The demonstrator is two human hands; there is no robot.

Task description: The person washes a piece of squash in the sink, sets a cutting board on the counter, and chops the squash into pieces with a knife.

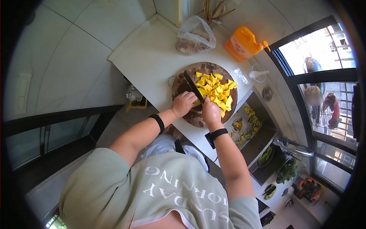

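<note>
A round wooden chopping board (183,86) lies on the counter, with many yellow pumpkin chunks (215,89) heaped on its right half. My right hand (211,113) is closed around the handle of a dark-bladed kitchen knife (193,85), whose blade points away to the upper left. Left of the blade, my left hand (184,104) has its fingers bent over a yellow pumpkin piece (197,102). Most of that piece is hidden by the fingers and the knife.
A plastic bag (196,36) and an orange jug (244,44) stand behind the board. Right of it is a sink (249,122) with peelings inside, then a faucet (293,147) and leafy greens (286,171). A clear cup (258,72) stands near the window.
</note>
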